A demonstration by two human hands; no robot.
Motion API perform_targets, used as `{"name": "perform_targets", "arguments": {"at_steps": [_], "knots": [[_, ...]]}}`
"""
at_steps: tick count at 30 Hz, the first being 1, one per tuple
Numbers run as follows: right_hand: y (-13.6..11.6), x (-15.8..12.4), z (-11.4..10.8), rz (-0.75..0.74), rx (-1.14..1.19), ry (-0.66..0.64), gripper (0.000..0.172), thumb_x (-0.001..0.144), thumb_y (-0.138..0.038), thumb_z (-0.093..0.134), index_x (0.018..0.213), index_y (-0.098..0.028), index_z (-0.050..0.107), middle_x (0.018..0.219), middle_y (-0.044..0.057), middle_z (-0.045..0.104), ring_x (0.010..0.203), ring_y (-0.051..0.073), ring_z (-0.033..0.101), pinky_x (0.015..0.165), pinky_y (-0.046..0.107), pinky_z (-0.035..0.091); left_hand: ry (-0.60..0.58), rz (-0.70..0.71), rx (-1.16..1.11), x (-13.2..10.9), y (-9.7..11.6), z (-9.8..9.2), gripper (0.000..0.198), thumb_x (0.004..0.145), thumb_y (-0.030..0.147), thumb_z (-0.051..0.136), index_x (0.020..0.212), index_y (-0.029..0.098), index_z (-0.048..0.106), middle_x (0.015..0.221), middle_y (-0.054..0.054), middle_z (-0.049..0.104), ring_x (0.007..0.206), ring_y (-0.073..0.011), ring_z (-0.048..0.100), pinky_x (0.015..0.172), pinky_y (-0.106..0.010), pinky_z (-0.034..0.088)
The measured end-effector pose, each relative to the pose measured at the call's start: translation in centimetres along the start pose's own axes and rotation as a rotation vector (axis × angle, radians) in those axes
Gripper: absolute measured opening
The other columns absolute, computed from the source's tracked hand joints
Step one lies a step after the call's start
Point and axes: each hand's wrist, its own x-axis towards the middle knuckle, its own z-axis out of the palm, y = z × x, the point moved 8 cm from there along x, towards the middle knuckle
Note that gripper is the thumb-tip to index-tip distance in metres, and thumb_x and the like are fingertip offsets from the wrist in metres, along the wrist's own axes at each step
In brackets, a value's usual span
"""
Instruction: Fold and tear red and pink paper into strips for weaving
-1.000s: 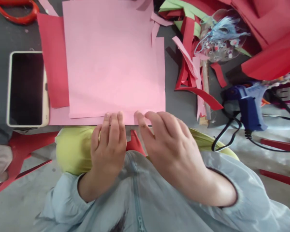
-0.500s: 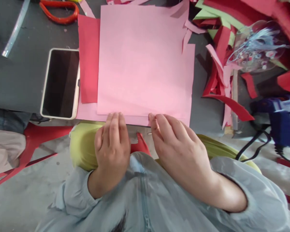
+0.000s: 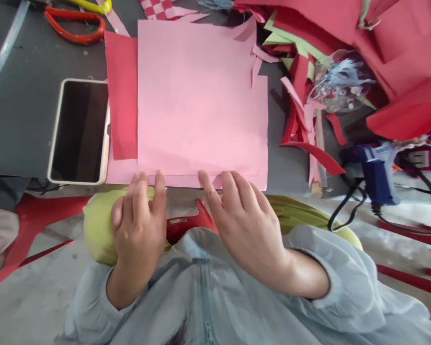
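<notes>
A large pink sheet of paper (image 3: 201, 96) lies flat at the table's near edge, on top of another pink sheet (image 3: 124, 170) whose border shows below and to the left. My left hand (image 3: 138, 230) rests its fingertips on the near edge of the paper, toward the left corner. To its right, my right hand (image 3: 249, 230) touches the same edge with outstretched fingers, the index apart from the others. Neither hand visibly grips anything; the thumbs are partly hidden. A red paper strip (image 3: 124, 96) lies along the left side of the top sheet.
Left of the paper is a phone (image 3: 79, 132), with red-handled scissors (image 3: 75, 26) behind it. Red, pink and green paper scraps (image 3: 300, 96) heap on the right, beside a clear dish of beads (image 3: 341, 91). A blue glue gun (image 3: 377, 172) with a black cord sits farther right.
The view has shifted, moving most things leftward. My left hand has slid left along the paper's edge, and both index fingers have spread from their neighbours. The sheets look unmoved on the table.
</notes>
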Motion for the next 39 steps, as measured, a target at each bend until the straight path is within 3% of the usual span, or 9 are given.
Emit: {"name": "perform_targets", "arguments": {"at_steps": [2, 5, 9, 13, 19, 25, 30, 39], "knots": [[-0.2, 0.3, 0.2, 0.048, 0.001, -0.018, 0.051, 0.096, -0.011, 0.051, 0.146, -0.011, 0.051, 0.116, 0.018, 0.066, 0.112, 0.028, 0.058, 0.090, 0.043, 0.055, -0.011, 0.016, 0.023, 0.0, 0.1, 0.1, 0.052, 0.093, 0.013, 0.056, 0.144, 0.022, 0.054, 0.133, -0.018, 0.066, 0.125, -0.0294, 0.064, 0.100, -0.038, 0.042], [-1.0, 0.9, -0.4, 0.070, 0.020, 0.083, 0.047, 0.095, -0.006, 0.048, 0.141, -0.014, 0.058, 0.111, 0.013, 0.066, 0.106, 0.024, 0.056, 0.091, 0.040, 0.053, -0.022, 0.031, 0.058, -0.1, 0.2, 0.2, 0.056, 0.094, 0.019, 0.058, 0.149, 0.029, 0.049, 0.134, -0.019, 0.064, 0.118, -0.0307, 0.067, 0.096, -0.041, 0.046], [-2.0, 1.8, -0.5, 0.099, 0.060, 0.093, 0.047, 0.094, -0.003, 0.043, 0.135, -0.014, 0.064, 0.091, 0.008, 0.063, 0.084, 0.021, 0.051, 0.074, 0.034, 0.049, -0.015, 0.070, 0.109, 0.0, 0.5, 0.3, 0.061, 0.094, 0.022, 0.061, 0.152, 0.032, 0.044, 0.133, -0.022, 0.063, 0.108, -0.0322, 0.070, 0.091, -0.043, 0.049], [-2.5, 2.1, -0.4, 0.131, 0.077, 0.034, 0.048, 0.094, 0.000, 0.039, 0.134, -0.012, 0.064, 0.080, 0.006, 0.057, 0.073, 0.020, 0.045, 0.063, 0.034, 0.043, 0.013, 0.068, 0.083, 0.0, 0.5, 0.2, 0.059, 0.095, 0.023, 0.060, 0.152, 0.033, 0.045, 0.133, -0.022, 0.062, 0.110, -0.0332, 0.067, 0.092, -0.046, 0.049], [-2.5, 2.1, 0.4, 0.159, 0.204, -0.114, 0.051, 0.097, -0.002, 0.036, 0.142, -0.013, 0.057, 0.083, 0.008, 0.058, 0.075, 0.020, 0.047, 0.060, 0.034, 0.042, 0.042, 0.024, 0.052, 0.0, 0.6, 0.2, 0.058, 0.094, 0.021, 0.061, 0.149, 0.034, 0.048, 0.133, -0.020, 0.062, 0.115, -0.0319, 0.066, 0.094, -0.046, 0.049], [-3.7, 2.9, 0.9, 0.142, 0.284, -0.137, 0.055, 0.098, -0.005, 0.035, 0.149, -0.018, 0.049, 0.087, 0.008, 0.059, 0.076, 0.020, 0.051, 0.061, 0.033, 0.043, 0.012, -0.047, -0.162, 0.1, -0.5, 0.4, 0.047, 0.095, 0.019, 0.053, 0.142, 0.019, 0.055, 0.136, -0.021, 0.063, 0.118, -0.0315, 0.066, 0.100, -0.045, 0.046], [-4.3, 3.5, 0.3, 0.165, 0.275, -0.096, 0.053, 0.099, -0.004, 0.031, 0.147, -0.015, 0.052, 0.088, 0.009, 0.060, 0.075, 0.019, 0.051, 0.062, 0.033, 0.042, -0.031, -0.063, -0.138, 0.7, -0.7, 0.6, 0.040, 0.098, 0.020, 0.048, 0.135, 0.012, 0.060, 0.129, -0.021, 0.068, 0.117, -0.0320, 0.067, 0.095, -0.044, 0.047], [-1.4, 1.4, 1.0, 0.218, 0.132, -0.134, 0.055, 0.097, -0.003, 0.032, 0.148, -0.013, 0.052, 0.085, 0.010, 0.060, 0.076, 0.019, 0.049, 0.065, 0.031, 0.043, 0.016, -0.041, -0.145, 0.7, -0.3, 0.6, 0.043, 0.097, 0.014, 0.037, 0.134, 0.008, 0.059, 0.130, -0.023, 0.066, 0.119, -0.0313, 0.065, 0.096, -0.043, 0.046]]}}
